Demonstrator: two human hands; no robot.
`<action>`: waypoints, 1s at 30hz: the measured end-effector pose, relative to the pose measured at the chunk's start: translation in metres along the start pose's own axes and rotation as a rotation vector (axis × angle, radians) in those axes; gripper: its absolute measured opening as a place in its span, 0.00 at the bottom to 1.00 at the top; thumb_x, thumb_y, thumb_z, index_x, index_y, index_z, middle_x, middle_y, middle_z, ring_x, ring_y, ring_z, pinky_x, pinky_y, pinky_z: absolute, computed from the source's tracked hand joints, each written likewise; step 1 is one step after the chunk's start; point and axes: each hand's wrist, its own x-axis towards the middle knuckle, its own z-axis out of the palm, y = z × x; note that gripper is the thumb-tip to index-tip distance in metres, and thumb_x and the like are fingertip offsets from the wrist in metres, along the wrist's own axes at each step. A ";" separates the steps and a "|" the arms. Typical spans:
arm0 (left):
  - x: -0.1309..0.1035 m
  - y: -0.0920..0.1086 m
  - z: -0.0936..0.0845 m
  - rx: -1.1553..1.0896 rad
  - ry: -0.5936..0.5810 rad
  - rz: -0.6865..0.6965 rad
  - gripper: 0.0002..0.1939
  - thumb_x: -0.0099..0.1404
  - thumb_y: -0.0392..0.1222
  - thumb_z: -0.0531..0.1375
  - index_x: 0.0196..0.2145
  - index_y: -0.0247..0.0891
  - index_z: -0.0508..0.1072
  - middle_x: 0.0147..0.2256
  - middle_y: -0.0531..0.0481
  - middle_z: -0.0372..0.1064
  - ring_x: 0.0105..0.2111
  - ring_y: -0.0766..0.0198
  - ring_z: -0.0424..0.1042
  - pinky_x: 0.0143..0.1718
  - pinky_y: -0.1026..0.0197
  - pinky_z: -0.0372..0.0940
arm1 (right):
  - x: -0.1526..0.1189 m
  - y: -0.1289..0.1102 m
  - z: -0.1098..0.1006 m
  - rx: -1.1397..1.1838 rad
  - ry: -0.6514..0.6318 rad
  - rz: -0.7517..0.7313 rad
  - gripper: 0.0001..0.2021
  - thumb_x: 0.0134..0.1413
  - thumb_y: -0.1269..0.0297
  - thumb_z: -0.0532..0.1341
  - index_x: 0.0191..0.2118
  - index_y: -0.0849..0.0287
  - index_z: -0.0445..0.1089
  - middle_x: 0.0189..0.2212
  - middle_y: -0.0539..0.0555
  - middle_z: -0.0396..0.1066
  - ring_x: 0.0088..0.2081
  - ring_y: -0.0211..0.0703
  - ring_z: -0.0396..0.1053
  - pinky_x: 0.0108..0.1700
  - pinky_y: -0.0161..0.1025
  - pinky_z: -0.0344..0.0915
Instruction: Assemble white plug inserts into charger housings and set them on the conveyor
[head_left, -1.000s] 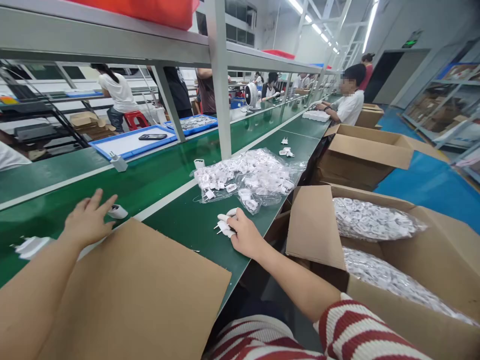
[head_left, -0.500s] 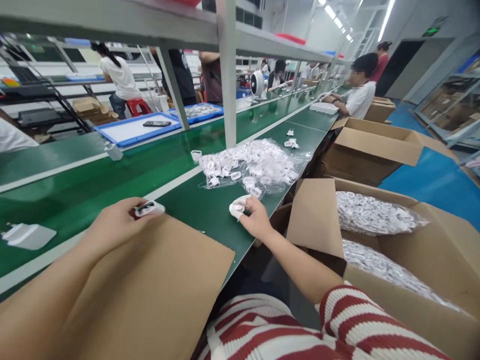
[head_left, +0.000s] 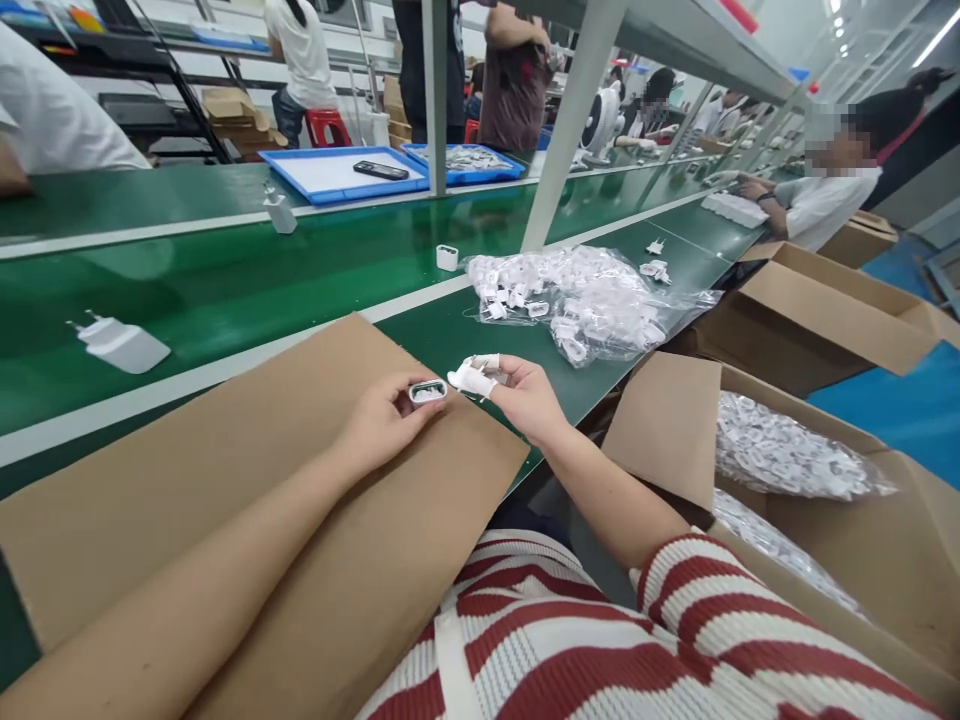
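Note:
My left hand (head_left: 390, 418) is closed around a white charger housing (head_left: 428, 392), its open end facing up and right with parts visible inside. Close beside it, my right hand (head_left: 525, 400), with white covers on its fingertips, pinches a small white plug end piece (head_left: 471, 377) with thin pins. The two parts are nearly touching; I cannot tell whether they meet. Both hands are over a brown cardboard sheet (head_left: 300, 400). Just beyond lies a clear bag of white plug pieces (head_left: 592, 295), some spilling at its near edge.
On the green conveyor (head_left: 360, 275) stand a finished-looking charger (head_left: 124, 345), another charger (head_left: 279, 208) and an empty housing (head_left: 447, 258). A cardboard box (head_left: 667, 430) with bagged white parts is at my right. Blue trays (head_left: 330, 190) and a metal post (head_left: 574, 120) stand beyond; a co-worker (head_left: 832, 190) sits farther right.
My left hand has brought the housing rightward, close to my right hand. The plug piece in my right hand now shows its pins. The view has turned left and downward.

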 end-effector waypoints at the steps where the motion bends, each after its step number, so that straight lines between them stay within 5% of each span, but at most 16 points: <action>1: 0.000 0.000 0.000 -0.019 -0.004 -0.002 0.24 0.63 0.59 0.69 0.49 0.40 0.79 0.38 0.46 0.77 0.30 0.61 0.70 0.33 0.60 0.65 | 0.000 0.000 0.005 -0.109 -0.016 -0.070 0.12 0.48 0.56 0.74 0.40 0.53 0.83 0.41 0.53 0.81 0.44 0.48 0.76 0.45 0.44 0.73; 7: -0.001 0.001 -0.001 -0.067 0.009 -0.031 0.25 0.60 0.59 0.71 0.48 0.39 0.80 0.29 0.50 0.71 0.26 0.64 0.64 0.28 0.63 0.58 | 0.002 0.000 0.022 -0.615 -0.080 -0.381 0.12 0.59 0.67 0.63 0.45 0.50 0.81 0.40 0.53 0.79 0.45 0.48 0.72 0.45 0.44 0.69; 19: -0.002 0.005 -0.002 -0.089 -0.021 0.019 0.26 0.62 0.56 0.69 0.52 0.39 0.78 0.32 0.50 0.72 0.27 0.64 0.63 0.30 0.62 0.61 | 0.012 0.005 0.026 -1.050 -0.172 -0.525 0.07 0.59 0.72 0.60 0.35 0.56 0.75 0.35 0.55 0.73 0.39 0.49 0.65 0.40 0.41 0.62; 23: -0.002 0.005 -0.007 0.141 -0.021 0.143 0.18 0.68 0.57 0.64 0.41 0.38 0.78 0.33 0.49 0.70 0.31 0.62 0.66 0.33 0.60 0.59 | 0.013 0.004 0.024 -1.077 -0.191 -0.547 0.07 0.59 0.73 0.60 0.34 0.55 0.74 0.34 0.54 0.72 0.37 0.48 0.63 0.40 0.41 0.61; 30: -0.003 0.016 -0.017 0.429 -0.039 0.111 0.24 0.69 0.63 0.58 0.32 0.38 0.75 0.33 0.46 0.71 0.34 0.57 0.69 0.31 0.59 0.56 | 0.014 0.008 0.031 -0.950 -0.166 -0.416 0.05 0.60 0.69 0.63 0.33 0.54 0.75 0.34 0.53 0.72 0.39 0.48 0.66 0.41 0.41 0.64</action>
